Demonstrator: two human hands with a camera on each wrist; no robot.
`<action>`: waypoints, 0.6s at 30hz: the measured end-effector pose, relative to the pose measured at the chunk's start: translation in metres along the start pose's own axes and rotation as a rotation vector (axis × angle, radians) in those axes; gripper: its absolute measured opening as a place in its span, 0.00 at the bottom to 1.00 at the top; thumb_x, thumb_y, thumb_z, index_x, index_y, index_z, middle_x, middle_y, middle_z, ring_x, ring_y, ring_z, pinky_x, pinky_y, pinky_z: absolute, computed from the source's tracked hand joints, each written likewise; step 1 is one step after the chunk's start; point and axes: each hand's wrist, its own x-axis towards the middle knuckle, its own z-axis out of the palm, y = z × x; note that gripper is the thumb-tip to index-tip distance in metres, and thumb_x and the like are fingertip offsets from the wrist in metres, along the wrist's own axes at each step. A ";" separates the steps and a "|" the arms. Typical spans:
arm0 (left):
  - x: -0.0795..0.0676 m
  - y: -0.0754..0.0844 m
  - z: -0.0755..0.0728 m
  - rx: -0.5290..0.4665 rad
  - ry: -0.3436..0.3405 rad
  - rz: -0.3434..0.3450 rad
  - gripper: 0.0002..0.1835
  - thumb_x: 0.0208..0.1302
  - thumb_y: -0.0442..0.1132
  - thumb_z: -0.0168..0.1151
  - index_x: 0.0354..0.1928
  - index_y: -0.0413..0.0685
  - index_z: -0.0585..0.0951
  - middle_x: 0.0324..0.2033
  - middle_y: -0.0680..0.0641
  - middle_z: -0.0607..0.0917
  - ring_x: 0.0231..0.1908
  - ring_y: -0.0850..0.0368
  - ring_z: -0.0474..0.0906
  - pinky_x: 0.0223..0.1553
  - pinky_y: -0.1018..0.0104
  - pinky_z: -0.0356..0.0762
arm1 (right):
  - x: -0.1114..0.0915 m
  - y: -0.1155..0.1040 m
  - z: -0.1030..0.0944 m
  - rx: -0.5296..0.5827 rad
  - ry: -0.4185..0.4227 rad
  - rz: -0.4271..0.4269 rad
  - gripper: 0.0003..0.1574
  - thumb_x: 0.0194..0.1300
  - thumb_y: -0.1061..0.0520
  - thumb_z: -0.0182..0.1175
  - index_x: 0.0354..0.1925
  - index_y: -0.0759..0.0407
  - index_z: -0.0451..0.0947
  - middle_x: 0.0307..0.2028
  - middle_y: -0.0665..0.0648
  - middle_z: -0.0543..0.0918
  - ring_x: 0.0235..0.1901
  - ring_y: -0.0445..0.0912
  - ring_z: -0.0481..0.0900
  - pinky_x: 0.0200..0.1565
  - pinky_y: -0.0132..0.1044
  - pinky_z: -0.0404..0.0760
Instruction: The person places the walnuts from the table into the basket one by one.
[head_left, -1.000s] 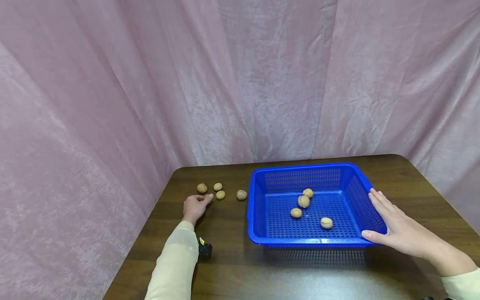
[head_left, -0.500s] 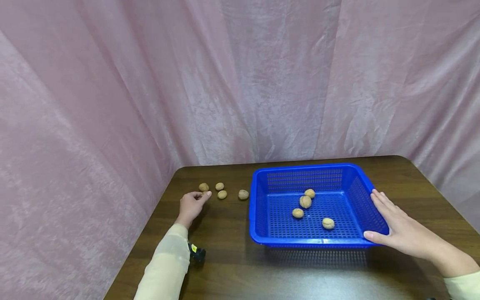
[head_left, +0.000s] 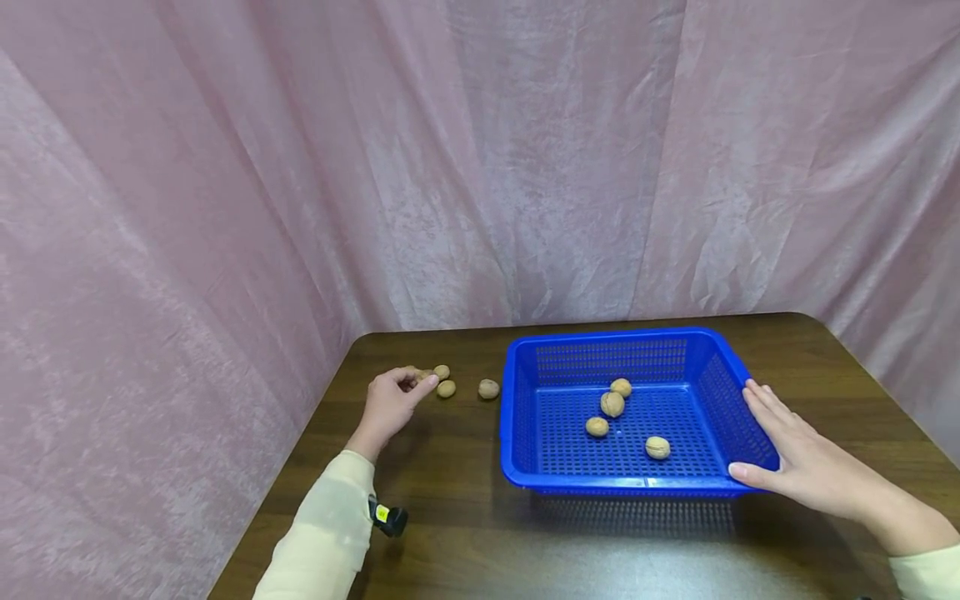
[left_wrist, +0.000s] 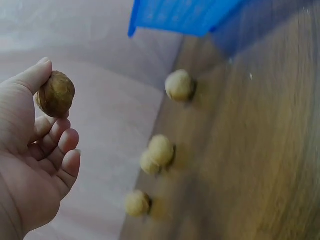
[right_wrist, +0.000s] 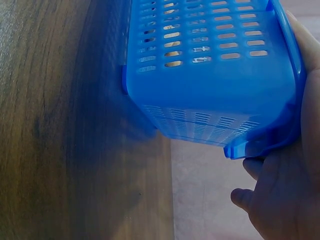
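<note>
Walnut (left_wrist: 56, 94) at upper left of the left wrist view, pinched between thumb and fingers of the left hand (head_left: 390, 402); in the head view, left of centre, we see the fingers hide most of it. Left wrist also gives us four loose walnuts (left_wrist: 180, 85) on the tabletop (head_left: 450, 508), two overlapping, can't tell if touching; from the head, the hand partly covers that group.

Blue basket (head_left: 643, 482): right of centre in the head view, where we count four inner walnuts (head_left: 612, 405) on its floor. Left wrist catches just a piece along the top edge. Right wrist shows us the outer slotted wall, tan patches through the slots, no count possible. Right hand (head_left: 806, 458) rests at the basket's lower-right corner, fingers fairly straight along the side rim, thumb on the near rim. Pink curtain (head_left: 577, 167) fills the upper frame.
</note>
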 end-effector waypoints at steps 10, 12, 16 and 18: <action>-0.012 0.054 0.001 -0.060 -0.043 0.163 0.18 0.57 0.55 0.69 0.39 0.49 0.86 0.29 0.52 0.81 0.31 0.57 0.76 0.32 0.65 0.75 | 0.000 -0.001 0.000 0.002 -0.006 0.004 0.64 0.59 0.46 0.68 0.74 0.67 0.38 0.74 0.66 0.41 0.73 0.45 0.29 0.58 0.16 0.30; -0.014 0.066 0.003 -0.083 -0.065 0.193 0.16 0.57 0.53 0.70 0.39 0.49 0.86 0.29 0.52 0.81 0.30 0.57 0.76 0.32 0.65 0.76 | 0.000 0.000 -0.001 0.003 -0.007 0.005 0.64 0.58 0.46 0.68 0.74 0.67 0.38 0.74 0.66 0.41 0.73 0.46 0.29 0.58 0.16 0.29; -0.017 0.090 0.011 -0.132 -0.119 0.261 0.14 0.57 0.50 0.71 0.38 0.48 0.85 0.30 0.53 0.80 0.30 0.58 0.76 0.32 0.65 0.76 | 0.000 0.001 0.000 0.003 -0.008 0.008 0.64 0.58 0.47 0.68 0.75 0.66 0.38 0.74 0.66 0.41 0.73 0.47 0.29 0.58 0.16 0.29; -0.018 0.101 0.016 -0.152 -0.141 0.296 0.13 0.57 0.49 0.71 0.37 0.48 0.85 0.29 0.53 0.80 0.30 0.59 0.76 0.31 0.66 0.76 | -0.001 0.001 0.000 0.005 -0.010 0.008 0.64 0.58 0.47 0.68 0.75 0.66 0.38 0.74 0.66 0.41 0.73 0.47 0.29 0.58 0.16 0.29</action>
